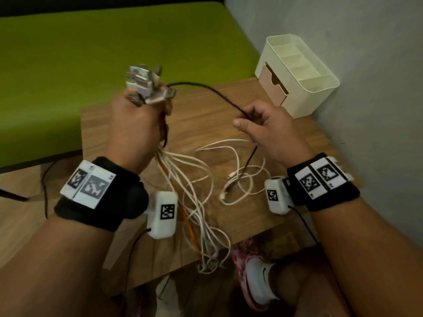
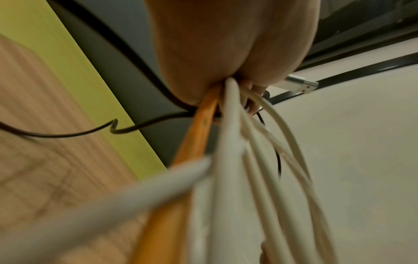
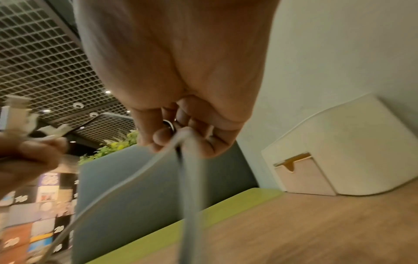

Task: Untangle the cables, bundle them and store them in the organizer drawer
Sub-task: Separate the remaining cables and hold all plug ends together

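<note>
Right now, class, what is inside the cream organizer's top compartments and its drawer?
The organizer's top compartments that face the head camera look empty. Its drawer is pushed almost shut, so its inside cannot be seen.

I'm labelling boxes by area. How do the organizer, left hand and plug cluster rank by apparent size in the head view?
Largest to smallest:
1. organizer
2. left hand, nearer the camera, so it looks enlarged
3. plug cluster, gripped above the fist
</note>
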